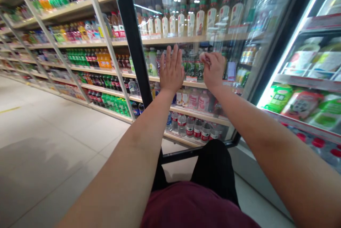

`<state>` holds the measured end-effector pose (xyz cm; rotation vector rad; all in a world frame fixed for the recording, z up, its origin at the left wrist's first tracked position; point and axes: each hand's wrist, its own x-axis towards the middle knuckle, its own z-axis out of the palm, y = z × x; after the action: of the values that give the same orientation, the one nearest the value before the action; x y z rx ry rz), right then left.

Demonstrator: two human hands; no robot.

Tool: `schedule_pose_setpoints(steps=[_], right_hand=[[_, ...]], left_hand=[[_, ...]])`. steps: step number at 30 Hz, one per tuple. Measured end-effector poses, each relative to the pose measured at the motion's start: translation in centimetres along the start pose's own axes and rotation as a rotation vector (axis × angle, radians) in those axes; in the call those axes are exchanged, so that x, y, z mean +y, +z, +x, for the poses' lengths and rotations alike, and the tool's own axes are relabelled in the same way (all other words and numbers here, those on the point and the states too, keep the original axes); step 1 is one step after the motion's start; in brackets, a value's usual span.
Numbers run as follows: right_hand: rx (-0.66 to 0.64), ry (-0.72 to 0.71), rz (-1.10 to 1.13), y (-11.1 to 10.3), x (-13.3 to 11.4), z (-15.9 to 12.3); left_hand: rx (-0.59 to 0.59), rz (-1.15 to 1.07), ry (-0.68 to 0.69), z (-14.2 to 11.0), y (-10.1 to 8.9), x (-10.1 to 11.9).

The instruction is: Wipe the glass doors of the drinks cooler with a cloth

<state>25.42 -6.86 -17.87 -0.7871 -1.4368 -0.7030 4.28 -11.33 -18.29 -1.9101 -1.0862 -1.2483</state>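
Note:
A glass door [170, 45] with a black frame [132, 32] stands open in front of me. My left hand [172, 70] lies flat against the glass, its fingers straight and pointing up. To the right of it, my right hand [214, 68] is at the glass with fingers curled and pinched together. Whatever it may hold is hidden or too small to name. Just right of that hand, a pale rectangular patch [231, 71] shows on the door; I cannot tell whether it is a sticker or a reflection.
Through the glass, shelves hold rows of bottles [200, 18]. Drink shelves [80, 45] run along the left above a tiled floor [66, 146]. At right is the lit fridge interior with green and red packs [301, 104]. My knee [217, 160] is close to the door's lower edge.

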Motion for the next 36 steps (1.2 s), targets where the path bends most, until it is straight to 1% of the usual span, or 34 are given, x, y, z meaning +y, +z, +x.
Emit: schedule_pose_setpoints(steps=[3, 7, 12, 14, 19, 22, 25, 28, 31, 34, 36], right_hand=[[-0.001, -0.025, 0.007, 0.5, -0.2, 0.5], [-0.042, -0.033, 0.006, 1.1, -0.4, 1.5], [-0.025, -0.106, 0.014, 1.1, -2.0, -0.2], [-0.029, -0.106, 0.025, 1.3, -2.1, -0.2], [-0.057, -0.063, 0.049, 2.3, -1.5, 1.2], [-0.056, -0.068, 0.053, 2.0, -2.1, 0.2], [-0.108, -0.086, 0.065, 1.2, -3.2, -1.1], [-0.139, -0.062, 0.067, 0.9, -3.6, -0.9], [-0.111, -0.045, 0.043, 1.2, -3.7, -0.3], [-0.062, -0.04, 0.01, 1.5, -3.9, -0.6], [-0.051, -0.05, -0.003, 1.6, -3.9, -0.8]], left_hand=[[0.005, -0.004, 0.005, 0.0, 0.0, 0.0], [-0.014, 0.006, -0.005, 0.0, 0.0, 0.0], [-0.01, -0.015, -0.004, 0.0, -0.2, 0.1], [-0.009, -0.034, -0.006, 0.0, -0.2, 0.2], [-0.022, -0.04, -0.007, -0.1, -0.1, 0.0], [-0.012, -0.042, -0.009, -0.1, -0.1, 0.1], [-0.011, -0.043, -0.007, -0.1, -0.2, 0.1], [-0.022, -0.054, -0.012, -0.1, -0.2, 0.1], [-0.025, -0.054, -0.019, -0.2, -0.2, 0.1], [-0.031, -0.037, -0.019, -0.2, -0.2, 0.2], [-0.044, -0.03, -0.013, -0.1, -0.4, 0.4]])
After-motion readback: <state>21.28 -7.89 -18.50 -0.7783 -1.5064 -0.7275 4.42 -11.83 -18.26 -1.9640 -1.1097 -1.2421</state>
